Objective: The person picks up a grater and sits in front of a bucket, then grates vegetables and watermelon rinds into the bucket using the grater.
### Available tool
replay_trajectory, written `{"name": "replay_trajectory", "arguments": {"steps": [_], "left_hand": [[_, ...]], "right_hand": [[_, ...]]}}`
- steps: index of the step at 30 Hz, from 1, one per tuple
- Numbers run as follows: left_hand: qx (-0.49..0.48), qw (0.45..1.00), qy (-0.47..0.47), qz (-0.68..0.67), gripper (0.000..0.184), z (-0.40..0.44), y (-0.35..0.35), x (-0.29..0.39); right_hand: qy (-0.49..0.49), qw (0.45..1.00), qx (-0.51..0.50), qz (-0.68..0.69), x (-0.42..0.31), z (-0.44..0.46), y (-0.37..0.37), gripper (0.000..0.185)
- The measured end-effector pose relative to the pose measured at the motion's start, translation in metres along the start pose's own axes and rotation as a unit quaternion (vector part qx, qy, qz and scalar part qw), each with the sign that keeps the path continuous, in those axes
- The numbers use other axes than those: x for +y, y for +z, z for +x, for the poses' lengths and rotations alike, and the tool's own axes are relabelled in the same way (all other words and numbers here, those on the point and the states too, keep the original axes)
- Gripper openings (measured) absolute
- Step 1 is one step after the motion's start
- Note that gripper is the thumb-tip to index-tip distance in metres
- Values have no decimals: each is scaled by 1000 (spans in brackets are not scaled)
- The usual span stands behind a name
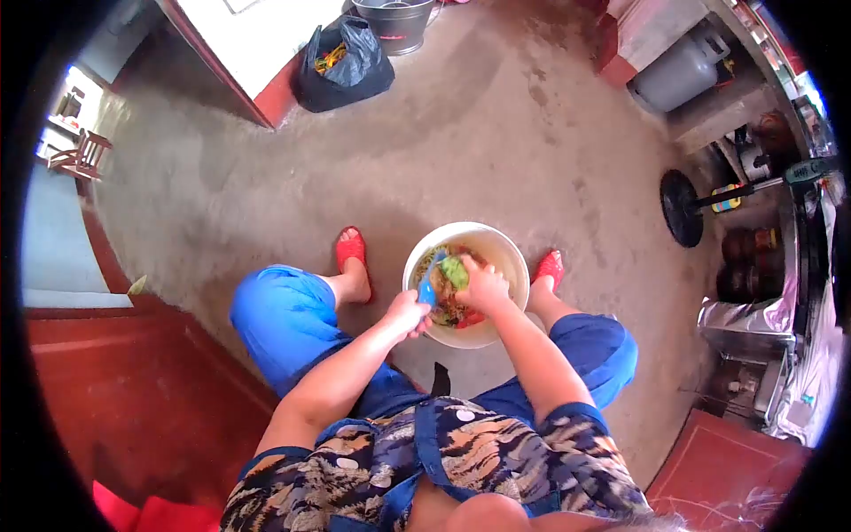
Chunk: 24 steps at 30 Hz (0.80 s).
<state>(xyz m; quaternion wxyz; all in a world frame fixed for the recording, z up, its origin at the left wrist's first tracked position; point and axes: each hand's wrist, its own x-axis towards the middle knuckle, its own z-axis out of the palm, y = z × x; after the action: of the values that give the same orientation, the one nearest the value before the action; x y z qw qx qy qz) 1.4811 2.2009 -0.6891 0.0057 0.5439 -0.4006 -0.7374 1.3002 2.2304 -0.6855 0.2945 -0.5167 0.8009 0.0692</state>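
A round white basin (511, 246) stands on the floor between my feet, with chopped green, red and yellowish pieces in its bottom. My left hand (406, 314) is closed around the handle of a blue knife (427, 291) at the basin's left rim. The knife points up and inward over the basin. Over the middle of the basin, my right hand (486, 289) grips a light green vegetable (455, 272) beside the blade. Its exact kind is too small to tell, and I cannot make out whether the blade touches it.
Black plastic bag (346, 75) with yellow-orange scraps sits ahead, beside a metal bucket (396, 22). At the right are a grey gas cylinder (678, 73), a black round-based stand (681, 208) and foil-covered shelving (749, 319). A red-edged wall lies left.
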Motion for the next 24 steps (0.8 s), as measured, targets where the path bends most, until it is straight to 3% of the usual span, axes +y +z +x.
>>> {"name": "replay_trajectory", "arguments": {"steps": [1, 3, 5, 7, 9, 14, 17, 21, 24], "left_hand": [[-18, 1000, 7, 10, 10, -5, 3, -5], [14, 999, 31, 8, 12, -13, -2, 0], [7, 1000, 17, 5, 15, -7, -8, 5], [3, 1000, 22, -12, 15, 6, -5, 6], [-2, 999, 3, -38, 15, 4, -2, 12], [7, 1000, 27, 0, 11, -8, 2, 6], [18, 999, 35, -5, 12, -4, -10, 1], [2, 1000, 7, -23, 11, 8, -6, 4], [-8, 998, 22, -61, 10, 6, -3, 5]], "right_hand": [[45, 999, 10, -24, 5, 17, 1, 77], [39, 998, -33, 29, 18, 31, -1, 77], [15, 999, -39, -18, 9, 8, -23, 78], [-106, 993, -13, -45, -4, -32, -39, 80], [-128, 984, -21, -124, -16, -56, -40, 79], [60, 995, -25, -70, -16, 26, -7, 75], [22, 997, -49, -51, -16, 24, -12, 76], [-138, 985, -13, -100, -11, -42, -32, 81], [-92, 990, -17, -102, -11, -33, -19, 82]]}}
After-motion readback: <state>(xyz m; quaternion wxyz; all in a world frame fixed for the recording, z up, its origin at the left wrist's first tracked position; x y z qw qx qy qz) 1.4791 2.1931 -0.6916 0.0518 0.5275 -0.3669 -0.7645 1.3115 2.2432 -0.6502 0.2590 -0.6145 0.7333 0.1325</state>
